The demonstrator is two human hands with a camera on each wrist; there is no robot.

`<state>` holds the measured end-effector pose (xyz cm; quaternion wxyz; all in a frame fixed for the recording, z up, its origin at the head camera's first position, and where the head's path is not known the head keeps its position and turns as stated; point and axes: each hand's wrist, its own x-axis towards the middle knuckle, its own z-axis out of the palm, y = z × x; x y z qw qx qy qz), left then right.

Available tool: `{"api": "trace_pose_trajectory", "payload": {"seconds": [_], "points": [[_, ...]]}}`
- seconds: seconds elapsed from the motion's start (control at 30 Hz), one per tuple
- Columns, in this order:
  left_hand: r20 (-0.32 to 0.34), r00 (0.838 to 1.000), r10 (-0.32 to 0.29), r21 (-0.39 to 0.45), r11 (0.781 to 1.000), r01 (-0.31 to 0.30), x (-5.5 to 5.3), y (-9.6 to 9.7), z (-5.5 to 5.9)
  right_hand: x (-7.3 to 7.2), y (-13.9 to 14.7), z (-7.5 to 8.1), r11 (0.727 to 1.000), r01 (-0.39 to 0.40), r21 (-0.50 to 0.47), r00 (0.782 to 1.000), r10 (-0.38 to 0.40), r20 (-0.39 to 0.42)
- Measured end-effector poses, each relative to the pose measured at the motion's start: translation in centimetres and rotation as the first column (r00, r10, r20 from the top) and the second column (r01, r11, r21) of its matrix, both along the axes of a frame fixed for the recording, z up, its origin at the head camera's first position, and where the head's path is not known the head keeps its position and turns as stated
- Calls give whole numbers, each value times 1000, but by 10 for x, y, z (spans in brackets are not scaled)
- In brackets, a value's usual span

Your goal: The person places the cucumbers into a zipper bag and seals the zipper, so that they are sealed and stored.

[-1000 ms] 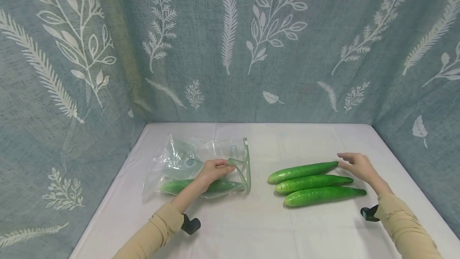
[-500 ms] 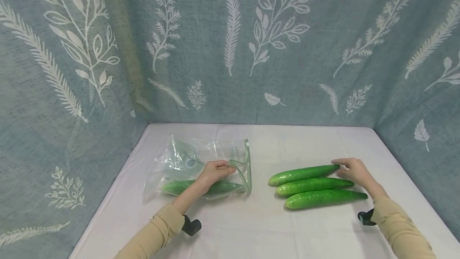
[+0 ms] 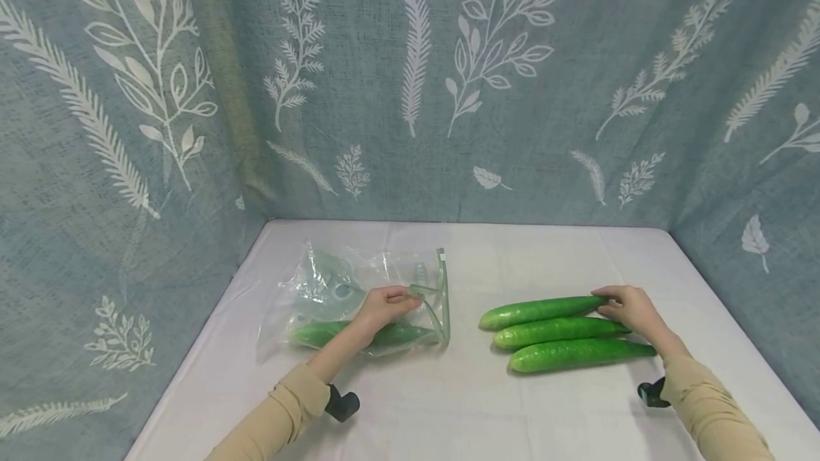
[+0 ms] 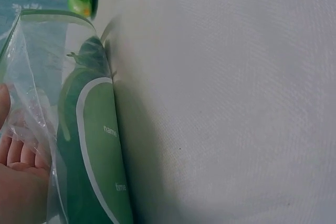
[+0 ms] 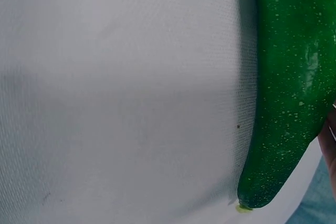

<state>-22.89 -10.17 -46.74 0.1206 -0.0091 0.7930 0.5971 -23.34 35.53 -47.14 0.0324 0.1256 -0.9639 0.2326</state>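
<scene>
A clear zip bag (image 3: 359, 269) lies on the left with one cucumber (image 3: 400, 335) inside. My left hand (image 3: 384, 306) pinches the bag's green zip edge, and its mouth gapes on the right. In the left wrist view the bag's green printed label (image 4: 102, 140) shows "name" and "time". Three cucumbers lie side by side on the right: the far one (image 3: 538, 312), the middle one (image 3: 554, 331) and the near one (image 3: 570, 356). My right hand (image 3: 635, 310) grips the dark right end of the far cucumber, finger behind it and thumb in front. One cucumber (image 5: 294, 77) fills the right wrist view's edge.
A white cloth (image 3: 474, 411) covers the table. Blue-green leaf-patterned curtains (image 3: 384, 162) hang behind it and along both sides. A black wrist camera (image 3: 342, 404) sits under the left sleeve, and another (image 3: 653, 393) under the right one.
My right hand has moved left and a little nearer, from beside the far cucumber's tip to around it. My left hand stays at the bag. The whole head view has shifted slightly.
</scene>
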Motion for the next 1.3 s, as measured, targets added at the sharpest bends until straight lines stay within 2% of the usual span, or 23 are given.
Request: {"api": "trace_pose_trajectory", "payload": {"seconds": [0.5, 0.8, 1.07, 1.13, 1.3], "points": [[-11, 1000, 2, -5, 1000, -2, -1, 0, 0, 2, 4, -2, 1000, 9, -29, 1000, -9, 12], [-24, 1000, -4, -2, 1000, 4, 0, -1, 1, 6, 12, -5, 998, 2, -59, 1000, -3, -10], [-33, 999, -11, 27, 1000, 12, 1, 0, 1, 16, 17, 7, 996, -17, -88, 999, 13, -49], [-34, 999, -10, 28, 1000, 11, 1, 0, 1, 18, 17, 10, 995, -15, -98, 999, 11, -43], [-33, 999, -2, 23, 1000, 3, 2, 0, 3, 23, 18, 13, 991, 25, -133, 999, -21, 36]]}}
